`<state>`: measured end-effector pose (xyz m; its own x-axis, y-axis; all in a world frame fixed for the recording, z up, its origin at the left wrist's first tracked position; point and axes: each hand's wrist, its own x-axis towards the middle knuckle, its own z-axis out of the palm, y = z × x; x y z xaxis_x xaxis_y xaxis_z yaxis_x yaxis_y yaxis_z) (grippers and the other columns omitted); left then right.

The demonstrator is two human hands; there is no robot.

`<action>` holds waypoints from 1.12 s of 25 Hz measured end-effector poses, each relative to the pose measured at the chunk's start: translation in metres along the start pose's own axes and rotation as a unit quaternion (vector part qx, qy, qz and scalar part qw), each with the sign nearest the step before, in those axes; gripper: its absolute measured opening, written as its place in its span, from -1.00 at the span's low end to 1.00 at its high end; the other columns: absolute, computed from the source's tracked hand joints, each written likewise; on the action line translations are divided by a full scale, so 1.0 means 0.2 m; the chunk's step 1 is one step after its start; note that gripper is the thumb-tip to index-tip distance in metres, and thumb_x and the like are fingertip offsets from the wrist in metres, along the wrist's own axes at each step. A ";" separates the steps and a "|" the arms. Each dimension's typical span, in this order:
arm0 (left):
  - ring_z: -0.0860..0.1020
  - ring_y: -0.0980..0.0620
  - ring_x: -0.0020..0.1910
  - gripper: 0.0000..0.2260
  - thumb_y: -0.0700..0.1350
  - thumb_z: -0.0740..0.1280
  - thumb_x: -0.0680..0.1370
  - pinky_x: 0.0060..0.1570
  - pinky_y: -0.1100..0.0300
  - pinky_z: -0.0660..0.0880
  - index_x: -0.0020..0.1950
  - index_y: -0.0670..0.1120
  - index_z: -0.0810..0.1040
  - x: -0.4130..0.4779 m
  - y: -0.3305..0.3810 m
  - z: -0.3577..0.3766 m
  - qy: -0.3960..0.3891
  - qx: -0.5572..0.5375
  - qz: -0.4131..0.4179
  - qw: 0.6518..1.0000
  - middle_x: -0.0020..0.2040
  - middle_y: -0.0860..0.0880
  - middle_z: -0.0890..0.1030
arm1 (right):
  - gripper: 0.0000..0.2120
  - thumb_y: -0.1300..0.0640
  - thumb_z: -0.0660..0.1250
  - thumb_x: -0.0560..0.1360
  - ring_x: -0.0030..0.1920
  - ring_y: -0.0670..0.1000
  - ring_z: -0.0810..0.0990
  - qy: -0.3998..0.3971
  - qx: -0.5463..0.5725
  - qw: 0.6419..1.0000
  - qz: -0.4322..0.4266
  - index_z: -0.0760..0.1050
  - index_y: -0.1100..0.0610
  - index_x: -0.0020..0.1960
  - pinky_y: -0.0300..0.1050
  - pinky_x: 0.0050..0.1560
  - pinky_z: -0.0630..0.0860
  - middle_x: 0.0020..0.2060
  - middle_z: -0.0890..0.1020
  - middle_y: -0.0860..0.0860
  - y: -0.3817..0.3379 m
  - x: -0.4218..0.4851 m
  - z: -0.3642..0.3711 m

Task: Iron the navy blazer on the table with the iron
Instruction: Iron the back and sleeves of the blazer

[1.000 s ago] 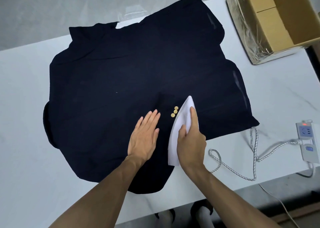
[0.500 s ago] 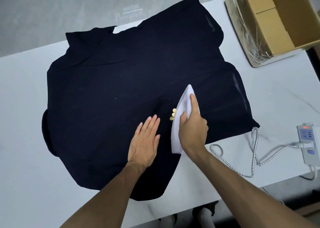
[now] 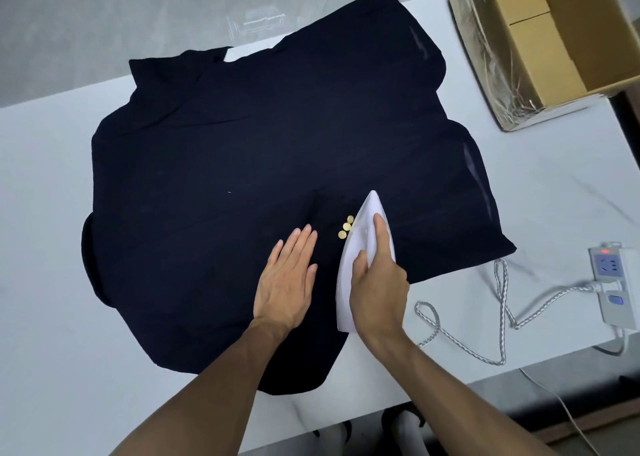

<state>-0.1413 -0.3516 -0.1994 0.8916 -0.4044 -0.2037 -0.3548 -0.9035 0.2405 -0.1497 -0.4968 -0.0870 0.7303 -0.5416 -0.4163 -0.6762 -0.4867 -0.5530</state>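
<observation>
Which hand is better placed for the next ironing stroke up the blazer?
Right. The right hand grips the iron, whose tip points up the navy blazer beside the gold buttons. The left hand lies flat on the fabric, left of the buttons, holding it down.

We take this for a plain indoor workroom. A white marble-look table (image 3: 52,213) stands on a grey floor (image 3: 86,12). An open cardboard box (image 3: 491,57) sits far right, a power strip (image 3: 611,282) near right.

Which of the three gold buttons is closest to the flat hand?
The bottom gold button, the one nearest the person. The other two sit farther up the row, along the iron's edge, away from the left hand.
</observation>
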 end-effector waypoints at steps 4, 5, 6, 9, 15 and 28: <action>0.00 0.10 0.60 -0.52 -0.02 -0.09 0.70 0.56 0.07 0.02 0.62 -0.07 0.05 0.00 0.00 -0.01 -0.005 0.002 0.000 1.000 0.62 0.04 0.06 | -0.45 0.14 0.13 0.62 -0.28 0.08 0.51 0.005 0.001 1.000 0.005 0.07 -0.15 0.55 -0.04 -0.15 0.43 -0.37 0.46 0.00 -0.07 0.17 -0.04; 0.00 0.11 0.60 -0.52 -0.02 -0.10 0.70 0.57 0.07 0.03 0.63 -0.07 0.05 0.00 0.00 -0.01 -0.006 0.001 0.000 1.000 0.62 0.04 0.06 | -0.45 0.14 0.13 0.63 -0.26 0.10 0.53 0.001 0.006 1.000 0.007 0.07 -0.15 0.55 0.00 -0.12 0.46 -0.35 0.47 0.02 -0.09 0.22 -0.05; 0.00 0.11 0.60 -0.52 -0.02 -0.10 0.70 0.57 0.07 0.03 0.63 -0.07 0.04 0.00 0.00 -0.01 -0.007 0.000 0.000 1.000 0.62 0.04 0.06 | -0.45 0.14 0.12 0.63 -0.25 0.10 0.53 -0.003 0.010 1.000 0.008 0.06 -0.15 0.56 0.02 -0.10 0.48 -0.34 0.48 0.03 -0.10 0.24 -0.06; 0.01 0.09 0.60 -0.52 -0.02 -0.11 0.70 0.56 0.06 0.06 0.62 -0.07 0.05 -0.01 0.00 -0.01 -0.006 0.002 0.001 1.000 0.62 0.03 0.07 | -0.44 0.14 0.11 0.62 -0.26 0.09 0.51 -0.009 0.008 1.000 0.010 0.05 -0.17 0.55 0.02 -0.12 0.48 -0.36 0.47 0.02 -0.08 0.22 -0.07; -0.01 0.10 0.60 -0.52 -0.02 -0.10 0.70 0.56 0.08 0.00 0.62 -0.08 0.04 -0.01 0.00 -0.01 -0.002 0.008 0.000 1.000 0.62 0.02 0.05 | -0.43 0.17 0.14 0.61 -0.47 -0.02 0.38 -0.007 0.011 1.000 -0.015 0.09 -0.11 0.56 -0.13 -0.34 0.34 -0.49 0.38 -0.04 0.04 0.02 -0.03; 0.01 0.08 0.60 -0.52 -0.02 -0.11 0.70 0.56 0.08 -0.02 0.62 -0.09 0.05 0.00 0.00 0.00 -0.003 0.019 -0.001 1.000 0.62 0.01 0.06 | -0.44 0.13 0.11 0.62 -0.26 0.08 0.51 -0.006 0.016 1.000 0.009 0.05 -0.16 0.55 0.05 -0.07 0.50 -0.33 0.49 0.02 -0.07 0.19 -0.09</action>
<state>-0.1422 -0.3514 -0.1992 0.8908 -0.4031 -0.2098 -0.3631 -0.9090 0.2046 -0.1141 -0.5229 -0.0832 0.7187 -0.5426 -0.4348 -0.6864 -0.4541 -0.5680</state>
